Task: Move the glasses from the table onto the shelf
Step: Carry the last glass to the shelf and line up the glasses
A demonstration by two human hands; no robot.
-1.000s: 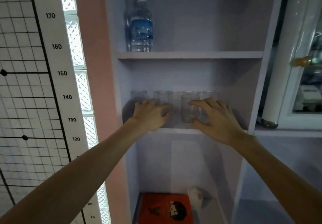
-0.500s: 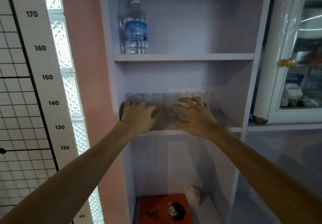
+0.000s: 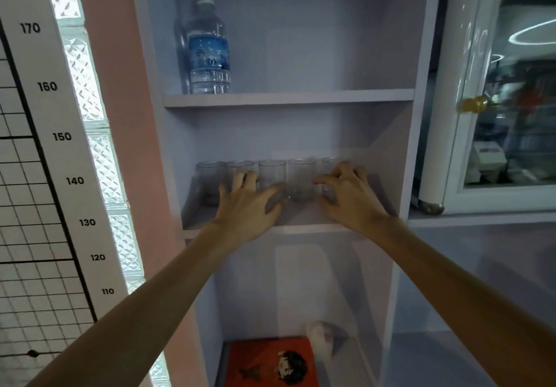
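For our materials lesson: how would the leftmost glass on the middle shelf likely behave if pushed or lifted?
The leftmost glass looks clear and rigid: probably stiff but breakable. Its smooth straight wall may be slippery. Squat and upright, it would likely slide rather than tip, soon bumping the neighbouring glass close beside it.

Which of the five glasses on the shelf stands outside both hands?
The leftmost glass: it stands left of the left hand; the other four sit from there across to the right hand.

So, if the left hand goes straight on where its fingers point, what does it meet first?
Probably the second glass from the left; fingertips of the left hand seem nearly on it, depth unclear.
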